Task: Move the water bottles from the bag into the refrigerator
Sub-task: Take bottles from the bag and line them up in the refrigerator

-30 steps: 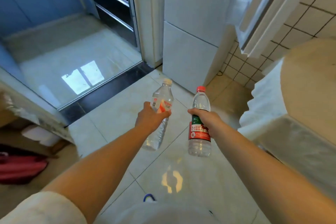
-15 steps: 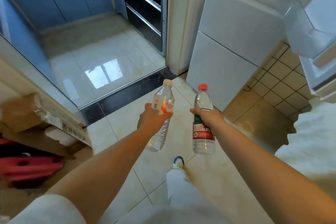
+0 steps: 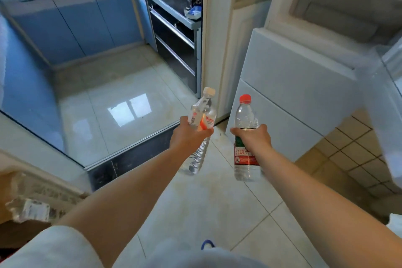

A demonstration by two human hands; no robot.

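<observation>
My left hand (image 3: pixel 188 135) grips a clear water bottle with a white cap (image 3: pixel 201 115), tilted slightly right. In my right hand (image 3: pixel 254 137) is an upright clear water bottle with a red cap and a red and green label (image 3: pixel 244 115). Both are held out over the tiled floor, a hand's width apart. The white refrigerator (image 3: pixel 293 85) stands just beyond and to the right of the bottles, its lower doors closed. Its upper compartment (image 3: pixel 348 13) looks open, and part of an open door (image 3: pixel 391 102) shows at the right edge. The bag is not in view.
A dark threshold strip (image 3: pixel 134 156) separates this floor from a kitchen with blue cabinets (image 3: pixel 71 26) and a dark oven unit (image 3: pixel 174 35). A white door frame (image 3: pixel 214 28) stands left of the refrigerator. Cardboard and clutter (image 3: pixel 26 202) lie at lower left.
The view has tilted up and moved toward the refrigerator, so more of the kitchen and the upper compartment shows. Both hands keep their bottles, raised slightly.
</observation>
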